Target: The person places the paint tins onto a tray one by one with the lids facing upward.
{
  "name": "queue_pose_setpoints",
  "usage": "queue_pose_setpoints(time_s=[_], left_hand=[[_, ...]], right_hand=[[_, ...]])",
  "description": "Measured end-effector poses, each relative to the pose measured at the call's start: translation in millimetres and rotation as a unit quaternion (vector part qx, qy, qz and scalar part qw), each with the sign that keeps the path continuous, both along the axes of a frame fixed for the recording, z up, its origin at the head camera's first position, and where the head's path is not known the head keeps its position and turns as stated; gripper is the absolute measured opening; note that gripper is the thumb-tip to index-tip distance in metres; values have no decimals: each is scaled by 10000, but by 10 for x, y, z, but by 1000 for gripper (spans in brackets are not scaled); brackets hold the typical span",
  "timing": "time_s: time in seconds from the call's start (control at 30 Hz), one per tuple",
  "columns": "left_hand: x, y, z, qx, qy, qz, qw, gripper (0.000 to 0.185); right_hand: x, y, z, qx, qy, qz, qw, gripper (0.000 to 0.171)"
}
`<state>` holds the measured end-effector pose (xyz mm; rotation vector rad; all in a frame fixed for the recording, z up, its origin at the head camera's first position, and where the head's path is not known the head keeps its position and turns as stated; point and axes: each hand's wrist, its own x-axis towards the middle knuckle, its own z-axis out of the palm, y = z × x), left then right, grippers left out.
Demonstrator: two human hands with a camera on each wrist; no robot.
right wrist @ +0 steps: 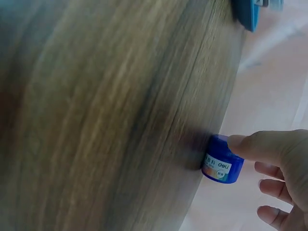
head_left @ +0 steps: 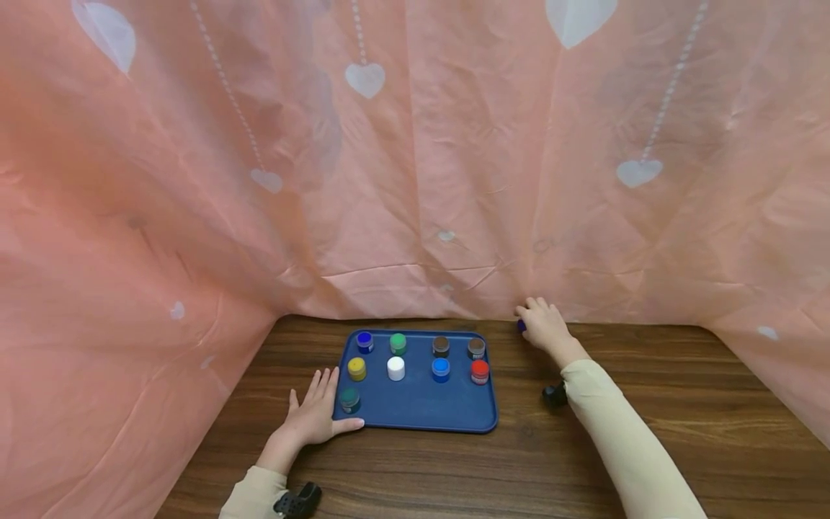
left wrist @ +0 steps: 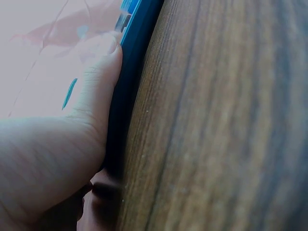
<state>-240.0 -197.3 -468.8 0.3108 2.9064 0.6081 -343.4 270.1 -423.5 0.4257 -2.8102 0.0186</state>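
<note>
A dark blue tray lies on the wooden table and holds several small paint pots with coloured lids, among them a white one and a red one. My left hand lies flat on the table, its thumb along the tray's front left corner. My right hand is behind the tray's far right corner, at the foot of the curtain. One fingertip touches a small blue pot, which stands on the table off the tray. The other fingers hang loosely and do not touch it.
A pink curtain with white hearts walls in the table at the back and on both sides. Bare wood stretches to the right of the tray and in front of it. The tray's far corner shows in the right wrist view.
</note>
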Motion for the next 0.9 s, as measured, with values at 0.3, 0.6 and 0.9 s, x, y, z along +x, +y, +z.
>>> queue_pose_setpoints(time_s=[0.3,0.6,0.9], left_hand=[[-15,-20,-90,-15,100,32,9999,128],[-26,-9,-102,-17,101,38,9999,126],[-33,-24,-120,-16,127,83,9999,127]], right_hand=[[-71,19,-36,180,-167,-121,9996,34],[-88,64,-122,55,217,-7,9997,24],[-83,35,-93,61,-25,-207,9998,25]])
